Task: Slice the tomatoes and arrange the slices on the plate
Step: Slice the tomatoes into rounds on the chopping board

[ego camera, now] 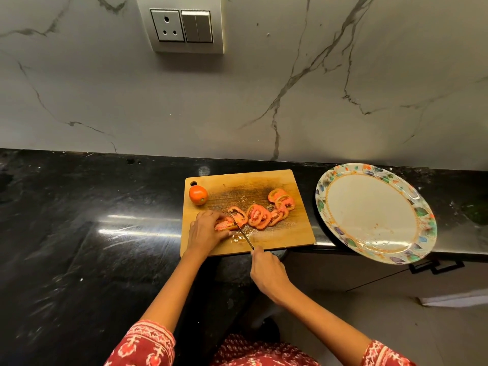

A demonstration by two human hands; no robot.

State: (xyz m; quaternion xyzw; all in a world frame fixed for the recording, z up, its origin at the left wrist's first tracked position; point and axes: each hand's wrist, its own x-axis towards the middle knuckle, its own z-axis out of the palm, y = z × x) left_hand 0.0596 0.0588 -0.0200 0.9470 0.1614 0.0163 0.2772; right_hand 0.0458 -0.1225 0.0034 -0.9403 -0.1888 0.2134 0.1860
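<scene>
A wooden cutting board [266, 180] lies on the black counter. My left hand [204, 228] presses down on a partly cut tomato [224, 224] near the board's front left. My right hand [266, 272] grips a knife [241, 231] by the handle, its blade set against the cut face of that tomato. Several tomato slices [266, 211] lie in a row across the board's middle and right. One whole tomato [198, 195] sits at the board's back left corner. A white plate with a floral rim [330, 180] rests to the right of the board, holding no slices.
The black counter [92, 220] stretches left of the board. Its front edge runs just under the board and plate, and the plate overhangs it. A marble wall with a socket and switch panel [184, 26] rises behind. A drawer handle [435, 266] shows below the plate.
</scene>
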